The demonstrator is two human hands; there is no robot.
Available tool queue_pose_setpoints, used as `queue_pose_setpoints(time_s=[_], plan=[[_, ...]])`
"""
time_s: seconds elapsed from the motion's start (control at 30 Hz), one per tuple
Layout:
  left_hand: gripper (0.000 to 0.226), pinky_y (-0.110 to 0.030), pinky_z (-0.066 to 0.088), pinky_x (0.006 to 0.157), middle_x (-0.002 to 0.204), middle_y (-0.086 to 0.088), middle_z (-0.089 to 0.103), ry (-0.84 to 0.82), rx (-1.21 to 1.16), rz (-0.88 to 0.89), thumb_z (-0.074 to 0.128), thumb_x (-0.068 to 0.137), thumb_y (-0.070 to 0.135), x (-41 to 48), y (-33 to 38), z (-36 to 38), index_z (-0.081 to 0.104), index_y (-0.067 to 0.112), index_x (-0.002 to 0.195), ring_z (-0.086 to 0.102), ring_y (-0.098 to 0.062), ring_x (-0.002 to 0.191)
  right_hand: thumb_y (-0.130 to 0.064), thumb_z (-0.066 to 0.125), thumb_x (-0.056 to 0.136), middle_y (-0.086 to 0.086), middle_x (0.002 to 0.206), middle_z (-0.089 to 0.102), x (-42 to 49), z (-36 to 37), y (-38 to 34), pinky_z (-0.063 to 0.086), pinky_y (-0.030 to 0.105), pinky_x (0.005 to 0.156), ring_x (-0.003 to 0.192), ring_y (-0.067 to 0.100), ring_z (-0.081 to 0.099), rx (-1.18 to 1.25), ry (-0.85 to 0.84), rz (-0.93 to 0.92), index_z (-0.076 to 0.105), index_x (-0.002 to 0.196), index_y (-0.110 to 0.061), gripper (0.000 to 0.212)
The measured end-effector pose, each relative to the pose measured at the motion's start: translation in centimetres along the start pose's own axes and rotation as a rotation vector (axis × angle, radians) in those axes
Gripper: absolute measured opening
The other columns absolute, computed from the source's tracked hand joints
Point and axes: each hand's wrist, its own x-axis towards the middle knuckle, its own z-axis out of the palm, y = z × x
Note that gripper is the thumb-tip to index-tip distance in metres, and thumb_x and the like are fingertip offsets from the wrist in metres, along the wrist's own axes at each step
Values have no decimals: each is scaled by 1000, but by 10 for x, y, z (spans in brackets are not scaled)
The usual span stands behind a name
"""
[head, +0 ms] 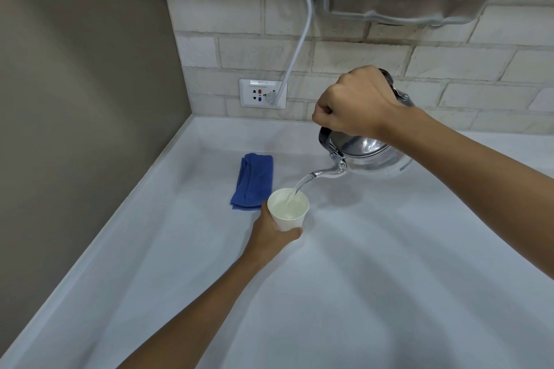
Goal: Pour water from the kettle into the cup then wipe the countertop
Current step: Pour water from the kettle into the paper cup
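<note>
Right hand (353, 102) clamped on tilted kettle (374, 156), left hand (271, 229) around cup (288, 209) below spout.

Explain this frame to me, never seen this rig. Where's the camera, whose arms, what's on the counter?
There is no robot here. A person wears one wide-angle camera on the head, looking forward and down, so both arms reaching in from the bottom are the wearer's own. The right hand grips the top handle of a metal kettle, tilted so that water runs from its spout into a white paper cup. The left hand holds that cup from the near side; I cannot tell whether the cup rests on the white countertop or is lifted. A folded blue cloth lies just beyond the cup. On the brick wall behind, a white cable plugs into a socket.
</note>
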Motion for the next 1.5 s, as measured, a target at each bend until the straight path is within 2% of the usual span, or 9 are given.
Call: queue_pose_setpoints(time_s=[0.37, 0.57, 0.87, 0.93, 1.07, 1.2, 1.3, 1.37, 1.5], plan=[[78, -5, 35, 65, 116, 7, 51, 0, -9, 15, 79, 66, 16, 0, 0, 0, 35, 21, 130, 49, -11, 101, -11, 43, 75, 2, 43, 17, -2, 2, 1, 9, 23, 48, 50, 21, 22, 3, -3, -7, 33, 49, -10, 28], [80, -16, 38, 74, 118, 4, 52, -1, -12, 16, 79, 66, 16, -1, 0, 0, 34, 21, 131, 49, -13, 102, -11, 43, 74, 3, 43, 18, -1, 3, 3, 10, 23, 48, 49, 21, 22, 8, 13, -9, 31, 48, -10, 29], [80, -6, 35, 64, 113, 8, 50, 6, -2, 9, 80, 65, 17, -1, 0, 0, 34, 22, 131, 48, -11, 99, -11, 46, 74, 1, 41, 14, -4, 9, 5, 9, 21, 49, 46, 19, 17, 66, 46, 29, 27, 45, -13, 35], [80, -6, 36, 64, 114, 7, 50, 6, 2, 7, 80, 65, 17, 0, 0, 0, 33, 21, 131, 48, -11, 100, -11, 48, 74, 0, 39, 15, -6, 14, 7, 9, 21, 49, 43, 18, 14, 106, 55, 69, 22, 43, -16, 41], [80, -11, 37, 68, 114, 7, 50, 15, 16, 20, 80, 65, 18, -1, 0, 0, 34, 20, 130, 48, -11, 100, -13, 51, 73, 6, 40, 22, -12, 33, 18, 17, 24, 48, 45, 24, 23, 217, 84, 208, 21, 45, -13, 41], [80, -21, 37, 80, 115, 7, 51, 27, 30, 35, 81, 64, 18, -1, -1, 1, 36, 19, 130, 49, -11, 101, -17, 52, 74, 1, 37, 21, -16, 56, 31, 19, 26, 47, 43, 21, 22, 349, 83, 394, 21, 40, -15, 46], [80, -22, 37, 81, 115, 7, 52, 31, 38, 37, 81, 64, 19, -1, 0, 0, 36, 19, 130, 50, -12, 101, -20, 53, 75, 12, 38, 44, -17, 75, 40, 32, 29, 51, 42, 23, 35, 484, 95, 559, 42, 38, -7, 40], [80, -22, 38, 81, 116, 7, 52, 29, 36, 36, 81, 64, 20, -2, -1, 0, 36, 20, 130, 50, -12, 101, -20, 53, 76, 21, 54, 64, -15, 87, 44, 39, 31, 57, 50, 29, 51, 543, 102, 654, 58, 50, 3, 36], [80, -23, 38, 82, 115, 7, 52, 24, 42, 37, 82, 64, 21, -2, -1, -1, 36, 20, 130, 50, -11, 102, -21, 52, 75, 16, 53, 55, -10, 110, 48, 31, 25, 49, 52, 25, 45, 608, 74, 796, 62, 60, 9, 35]])
